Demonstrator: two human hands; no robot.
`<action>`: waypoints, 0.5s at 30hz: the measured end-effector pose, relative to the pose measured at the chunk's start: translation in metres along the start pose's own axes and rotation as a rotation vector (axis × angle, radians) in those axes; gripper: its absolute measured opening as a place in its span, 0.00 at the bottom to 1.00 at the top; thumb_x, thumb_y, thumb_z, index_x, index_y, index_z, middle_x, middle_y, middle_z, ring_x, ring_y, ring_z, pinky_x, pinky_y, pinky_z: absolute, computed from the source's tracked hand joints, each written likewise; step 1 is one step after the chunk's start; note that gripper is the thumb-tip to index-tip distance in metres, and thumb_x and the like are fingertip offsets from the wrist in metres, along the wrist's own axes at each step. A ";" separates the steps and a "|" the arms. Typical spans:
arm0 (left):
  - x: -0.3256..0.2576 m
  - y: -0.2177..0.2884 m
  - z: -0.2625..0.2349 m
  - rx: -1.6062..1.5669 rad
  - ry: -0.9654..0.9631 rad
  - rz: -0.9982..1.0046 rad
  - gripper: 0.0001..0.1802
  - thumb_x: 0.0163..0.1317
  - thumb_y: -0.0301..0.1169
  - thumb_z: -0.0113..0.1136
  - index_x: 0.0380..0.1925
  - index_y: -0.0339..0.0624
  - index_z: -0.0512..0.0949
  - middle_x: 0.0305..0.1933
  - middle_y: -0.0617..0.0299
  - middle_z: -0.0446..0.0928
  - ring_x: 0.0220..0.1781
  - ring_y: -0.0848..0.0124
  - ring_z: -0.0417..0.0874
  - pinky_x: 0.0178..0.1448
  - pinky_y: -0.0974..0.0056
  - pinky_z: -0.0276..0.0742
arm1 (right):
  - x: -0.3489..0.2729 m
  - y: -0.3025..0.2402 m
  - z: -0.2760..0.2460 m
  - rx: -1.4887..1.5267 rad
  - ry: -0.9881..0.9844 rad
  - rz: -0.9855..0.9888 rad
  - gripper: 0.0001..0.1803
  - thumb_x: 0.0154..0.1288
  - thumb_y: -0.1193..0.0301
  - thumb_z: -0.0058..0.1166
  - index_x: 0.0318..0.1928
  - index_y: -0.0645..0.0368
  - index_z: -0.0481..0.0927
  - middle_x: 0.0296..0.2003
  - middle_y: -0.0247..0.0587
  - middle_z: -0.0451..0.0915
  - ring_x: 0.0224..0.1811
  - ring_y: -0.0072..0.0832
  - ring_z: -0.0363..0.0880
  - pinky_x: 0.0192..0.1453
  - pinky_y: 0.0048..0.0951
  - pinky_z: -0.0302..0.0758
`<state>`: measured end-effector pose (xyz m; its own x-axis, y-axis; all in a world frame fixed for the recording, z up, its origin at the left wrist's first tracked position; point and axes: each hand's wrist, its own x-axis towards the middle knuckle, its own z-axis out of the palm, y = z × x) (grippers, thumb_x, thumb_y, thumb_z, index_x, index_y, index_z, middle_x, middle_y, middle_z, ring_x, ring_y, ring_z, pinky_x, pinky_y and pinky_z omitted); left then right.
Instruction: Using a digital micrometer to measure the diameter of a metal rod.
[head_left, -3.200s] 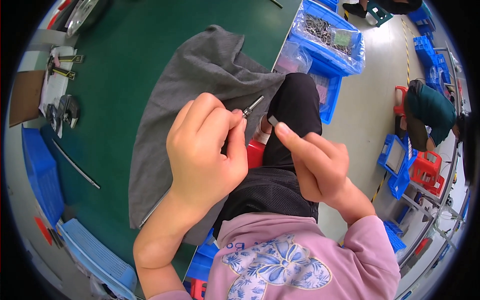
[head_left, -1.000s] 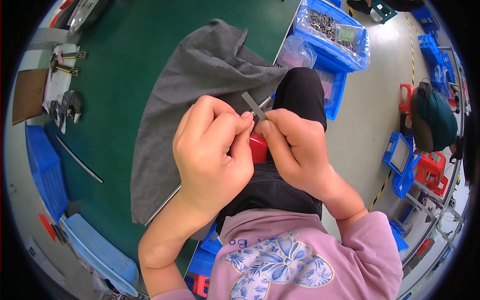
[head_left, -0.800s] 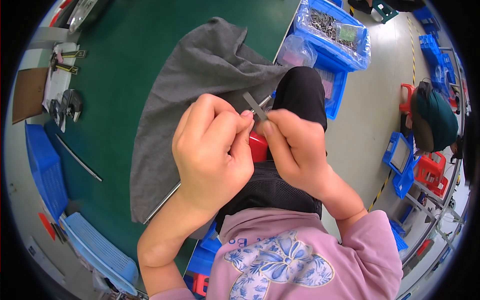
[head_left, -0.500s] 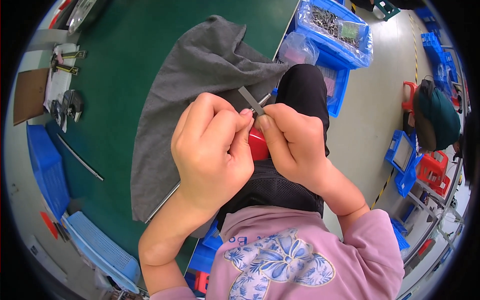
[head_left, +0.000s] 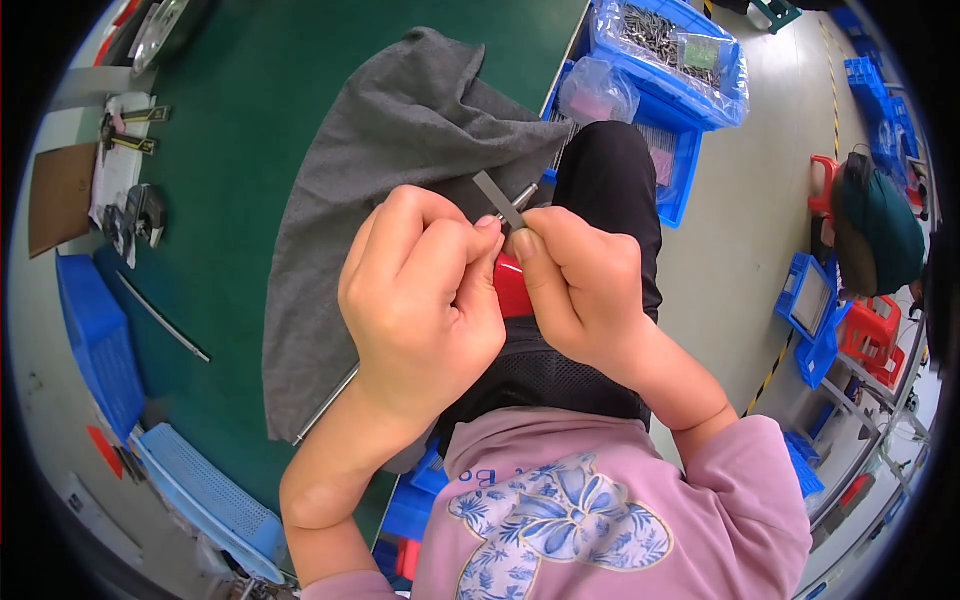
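Landmark: grey cloth (head_left: 400,200) draped over the edge of the green table (head_left: 250,150). Left of the cloth runs a bare green strip, bounded farther left by a thin rod (head_left: 160,318), black tools (head_left: 135,215) and a blue bin (head_left: 95,340). Right of the cloth, a blue crate of metal parts (head_left: 670,50) and a clear bag (head_left: 598,92) block the way; beyond them lies bare floor (head_left: 740,220).

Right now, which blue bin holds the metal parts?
The bin at top right, beyond the knee: it is lined with clear plastic and full of grey metal parts. The bin left of the table shows none.
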<state>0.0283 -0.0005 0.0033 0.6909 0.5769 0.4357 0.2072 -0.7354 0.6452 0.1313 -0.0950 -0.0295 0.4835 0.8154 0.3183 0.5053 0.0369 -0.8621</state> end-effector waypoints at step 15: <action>0.000 -0.001 0.001 -0.007 0.015 0.009 0.10 0.41 0.15 0.64 0.19 0.37 0.71 0.22 0.60 0.68 0.21 0.65 0.70 0.22 0.64 0.63 | -0.028 0.000 -0.023 0.075 0.030 0.128 0.02 0.55 0.81 0.53 0.31 0.65 0.75 0.16 0.41 0.70 0.14 0.33 0.71 0.19 0.27 0.67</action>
<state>0.0289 -0.0006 0.0017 0.6821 0.5755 0.4511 0.1956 -0.7380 0.6458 0.1344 -0.1310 -0.0297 0.5627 0.7984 0.2145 0.3840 -0.0226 -0.9230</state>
